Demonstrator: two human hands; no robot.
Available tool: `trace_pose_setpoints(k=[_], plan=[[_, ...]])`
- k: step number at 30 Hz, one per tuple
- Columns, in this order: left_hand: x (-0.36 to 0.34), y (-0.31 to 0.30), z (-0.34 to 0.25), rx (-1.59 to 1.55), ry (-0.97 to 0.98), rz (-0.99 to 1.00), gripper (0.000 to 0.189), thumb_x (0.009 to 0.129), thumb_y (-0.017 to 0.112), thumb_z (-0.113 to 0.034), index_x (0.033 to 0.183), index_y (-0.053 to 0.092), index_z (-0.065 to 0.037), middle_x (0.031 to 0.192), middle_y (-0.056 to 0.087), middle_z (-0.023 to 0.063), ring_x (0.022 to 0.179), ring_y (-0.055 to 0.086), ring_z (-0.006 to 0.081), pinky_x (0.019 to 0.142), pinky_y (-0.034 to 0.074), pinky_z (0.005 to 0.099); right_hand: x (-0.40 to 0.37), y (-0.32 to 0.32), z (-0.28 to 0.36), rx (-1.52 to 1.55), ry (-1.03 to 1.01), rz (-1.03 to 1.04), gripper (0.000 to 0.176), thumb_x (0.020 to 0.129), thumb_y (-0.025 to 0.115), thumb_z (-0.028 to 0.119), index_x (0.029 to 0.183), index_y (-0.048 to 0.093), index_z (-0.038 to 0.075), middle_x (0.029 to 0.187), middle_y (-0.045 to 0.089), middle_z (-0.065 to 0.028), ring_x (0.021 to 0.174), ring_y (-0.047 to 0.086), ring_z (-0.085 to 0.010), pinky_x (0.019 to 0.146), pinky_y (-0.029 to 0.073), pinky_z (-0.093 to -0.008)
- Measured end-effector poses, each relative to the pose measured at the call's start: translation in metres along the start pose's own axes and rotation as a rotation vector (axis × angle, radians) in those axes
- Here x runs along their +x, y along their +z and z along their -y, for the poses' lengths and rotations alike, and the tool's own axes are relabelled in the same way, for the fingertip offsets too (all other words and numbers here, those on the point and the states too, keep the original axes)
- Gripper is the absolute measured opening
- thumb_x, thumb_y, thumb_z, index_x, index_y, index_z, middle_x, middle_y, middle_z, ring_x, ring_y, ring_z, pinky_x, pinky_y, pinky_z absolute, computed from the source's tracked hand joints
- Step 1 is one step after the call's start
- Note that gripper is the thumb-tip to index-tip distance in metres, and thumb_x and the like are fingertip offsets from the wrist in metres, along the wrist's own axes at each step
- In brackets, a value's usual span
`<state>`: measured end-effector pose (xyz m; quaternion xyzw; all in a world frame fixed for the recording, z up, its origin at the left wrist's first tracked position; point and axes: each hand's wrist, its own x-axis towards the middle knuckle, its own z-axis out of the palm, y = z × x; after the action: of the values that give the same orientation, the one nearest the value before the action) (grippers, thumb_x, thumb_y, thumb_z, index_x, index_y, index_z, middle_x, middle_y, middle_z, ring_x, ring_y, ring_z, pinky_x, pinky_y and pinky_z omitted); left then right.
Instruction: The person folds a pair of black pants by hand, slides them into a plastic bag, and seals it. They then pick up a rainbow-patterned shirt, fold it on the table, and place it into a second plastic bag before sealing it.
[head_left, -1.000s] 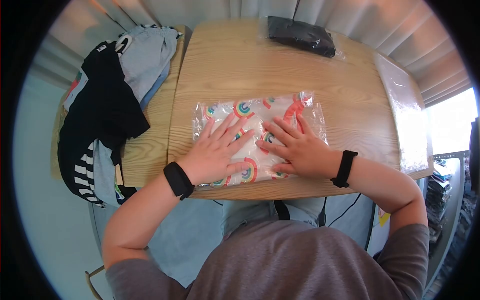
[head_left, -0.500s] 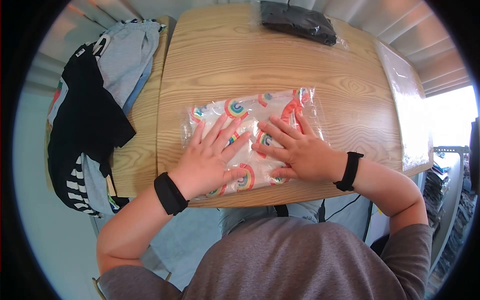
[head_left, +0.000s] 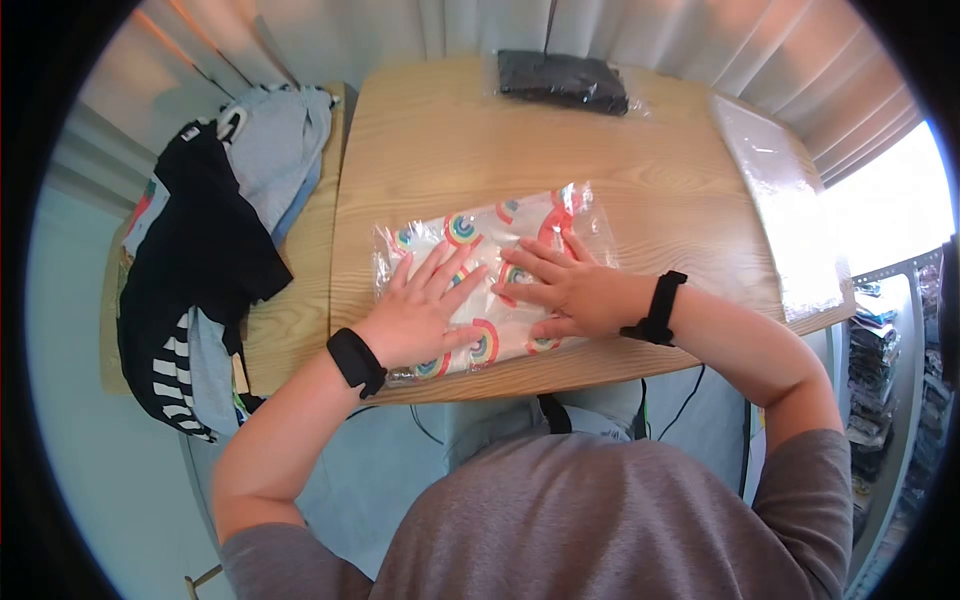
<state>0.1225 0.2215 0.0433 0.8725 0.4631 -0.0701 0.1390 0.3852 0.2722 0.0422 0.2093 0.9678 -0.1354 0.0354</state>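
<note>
A clear plastic bag (head_left: 485,345) with a folded white rainbow-print cloth inside lies near the table's front edge. My left hand (head_left: 415,315) rests flat on its left half, fingers spread. On the right half lies my right hand (head_left: 575,290), palm down with its fingers apart, close to the red-edged part of the cloth. Both hands press on the bag's top and neither grips anything. The parts of the cloth under the palms are hidden.
At the back of the wooden table (head_left: 400,150) lies a dark bagged item (head_left: 562,80). Clear plastic bags (head_left: 780,210) lie along the right edge. Black and grey clothes (head_left: 195,235) are heaped on the left. A shelf of bagged goods (head_left: 875,370) stands at the right.
The camera view has shifted, so more of the curtain behind the table shows. Both hands remain spread on the bag, with the right hand slightly nearer the left.
</note>
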Motion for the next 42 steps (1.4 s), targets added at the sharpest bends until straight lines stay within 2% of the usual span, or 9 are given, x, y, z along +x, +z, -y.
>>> trace_pose_setpoints(k=[4, 7, 11, 17, 21, 23, 30, 35, 42], plan=[[-0.002, -0.016, 0.001, -0.083, -0.01, 0.045, 0.073, 0.088, 0.048, -0.051, 0.146, 0.021, -0.014, 0.152, 0.009, 0.0149, 0.142, 0.003, 0.0311, 0.112, 0.004, 0.0509, -0.002, -0.021, 0.004, 0.085, 0.03, 0.014, 0.059, 0.089, 0.05, 0.047, 0.139, 0.035, 0.022, 0.149, 0.02, -0.014, 0.139, 0.017, -0.0319, 0.108, 0.015, -0.0587], [-0.01, -0.039, -0.001, -0.187, 0.003, -0.021, 0.071, 0.087, 0.051, -0.046, 0.144, 0.025, -0.013, 0.15, 0.014, 0.018, 0.141, 0.008, 0.033, 0.112, 0.006, 0.0497, -0.021, -0.027, 0.03, -0.254, 0.087, 0.025, 0.061, 0.087, 0.053, 0.045, 0.14, 0.032, 0.023, 0.147, 0.023, -0.0151, 0.137, 0.023, -0.0331, 0.106, 0.022, -0.057], [-0.044, -0.029, -0.013, 0.029, 0.223, -0.113, 0.069, 0.081, 0.061, -0.041, 0.138, 0.037, -0.01, 0.144, 0.027, 0.0228, 0.136, 0.021, 0.0368, 0.111, 0.017, 0.0468, -0.049, -0.009, 0.034, -0.235, 0.136, -0.021, 0.063, 0.085, 0.055, 0.046, 0.14, 0.033, 0.023, 0.146, 0.026, -0.0143, 0.136, 0.024, -0.032, 0.105, 0.024, -0.0572], [-0.075, -0.005, -0.01, -0.108, 0.058, -0.109, 0.075, 0.077, 0.068, -0.04, 0.137, 0.036, -0.008, 0.145, 0.03, 0.0166, 0.137, 0.022, 0.0321, 0.111, 0.02, 0.0454, -0.065, 0.01, 0.0, -0.081, 0.201, -0.09, 0.061, 0.087, 0.055, 0.042, 0.14, 0.033, 0.022, 0.147, 0.025, -0.0141, 0.136, 0.025, -0.0319, 0.104, 0.026, -0.0578], [-0.075, 0.008, -0.005, -0.261, 0.0, -0.085, 0.075, 0.074, 0.072, -0.035, 0.133, 0.036, -0.006, 0.148, 0.025, 0.0169, 0.138, 0.019, 0.0362, 0.111, 0.018, 0.0484, -0.076, 0.007, -0.007, 0.14, 0.335, -0.191, 0.057, 0.081, 0.064, 0.027, 0.133, 0.042, 0.018, 0.142, 0.034, -0.0142, 0.133, 0.03, -0.0318, 0.104, 0.029, -0.0527], [-0.075, 0.012, -0.006, -0.333, -0.031, -0.158, 0.059, 0.075, 0.071, -0.029, 0.122, 0.043, -0.007, 0.147, 0.027, 0.016, 0.137, 0.022, 0.0338, 0.111, 0.018, 0.0474, -0.089, 0.006, -0.003, 0.115, 0.296, -0.408, 0.049, 0.078, 0.065, 0.017, 0.125, 0.05, 0.014, 0.135, 0.042, -0.0137, 0.127, 0.038, -0.0323, 0.103, 0.033, -0.0477], [-0.077, 0.014, -0.011, -0.217, -0.035, -0.238, 0.05, 0.071, 0.074, -0.024, 0.112, 0.05, -0.006, 0.144, 0.033, 0.0147, 0.133, 0.029, 0.0338, 0.108, 0.023, 0.0498, -0.102, 0.013, 0.019, 0.174, 0.221, -0.37, 0.043, 0.076, 0.065, 0.009, 0.118, 0.055, 0.01, 0.127, 0.051, -0.0126, 0.119, 0.046, -0.0312, 0.101, 0.036, -0.0431], [-0.083, 0.022, -0.012, -0.166, -0.014, -0.421, 0.027, 0.076, 0.068, -0.016, 0.1, 0.06, -0.004, 0.115, 0.058, 0.0111, 0.103, 0.056, 0.0283, 0.085, 0.045, 0.0402, -0.102, 0.012, 0.024, 0.346, 0.424, -0.433, 0.05, 0.075, 0.066, 0.009, 0.122, 0.05, 0.004, 0.126, 0.051, -0.0168, 0.12, 0.046, -0.033, 0.102, 0.037, -0.0422], [-0.077, 0.015, -0.006, -0.238, -0.061, -0.503, 0.015, 0.084, 0.059, -0.012, 0.096, 0.062, -0.004, 0.089, 0.065, 0.0125, 0.083, 0.062, 0.0305, 0.074, 0.049, 0.0396, -0.1, 0.028, 0.019, 0.186, 0.385, -0.48, 0.044, 0.075, 0.065, 0.006, 0.117, 0.052, 0.002, 0.12, 0.056, -0.0171, 0.117, 0.049, -0.0339, 0.096, 0.043, -0.0407]])
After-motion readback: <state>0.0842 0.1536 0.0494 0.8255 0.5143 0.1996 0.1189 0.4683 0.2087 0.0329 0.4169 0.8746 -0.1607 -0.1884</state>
